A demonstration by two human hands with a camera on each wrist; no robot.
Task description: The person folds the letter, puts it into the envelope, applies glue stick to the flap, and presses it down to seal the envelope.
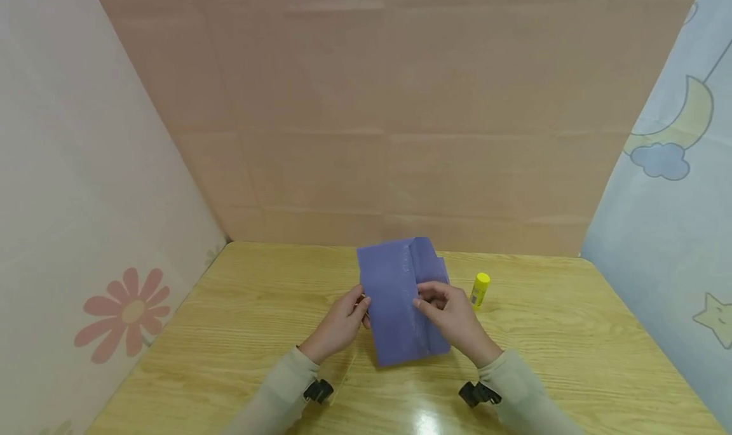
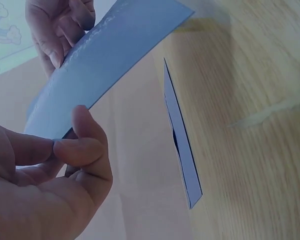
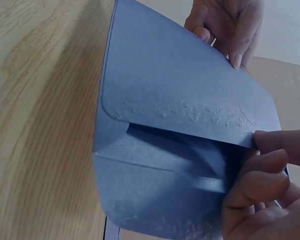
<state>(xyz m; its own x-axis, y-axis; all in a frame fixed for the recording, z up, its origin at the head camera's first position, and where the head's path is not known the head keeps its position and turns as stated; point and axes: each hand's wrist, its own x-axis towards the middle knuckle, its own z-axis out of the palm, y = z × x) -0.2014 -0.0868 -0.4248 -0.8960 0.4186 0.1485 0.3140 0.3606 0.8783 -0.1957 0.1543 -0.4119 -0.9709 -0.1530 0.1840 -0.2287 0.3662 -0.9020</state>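
A folded purple sheet of paper (image 1: pixel 391 301), like an envelope, is held up over the table. Its left edge is pinched between thumb and fingers of my left hand (image 1: pixel 342 317). My right hand (image 1: pixel 454 317) pinches the edge of a folded flap near the middle, its fingers partly inside the fold. In the right wrist view, rough whitish smears line the flap (image 3: pixel 180 110), and a gap shows under it. A second flat purple paper piece (image 2: pixel 182 140) lies on the table in the left wrist view. A yellow glue stick (image 1: pixel 480 290) stands capped beside my right hand.
The wooden table (image 1: pixel 257 308) reaches back to a brown paper-like wall (image 1: pixel 389 105). Patterned sheets with a flower (image 1: pixel 133 312) and a moon (image 1: pixel 694 108) border the left and right sides. Black wrist cameras (image 1: pixel 318 391) sit on both sleeves.
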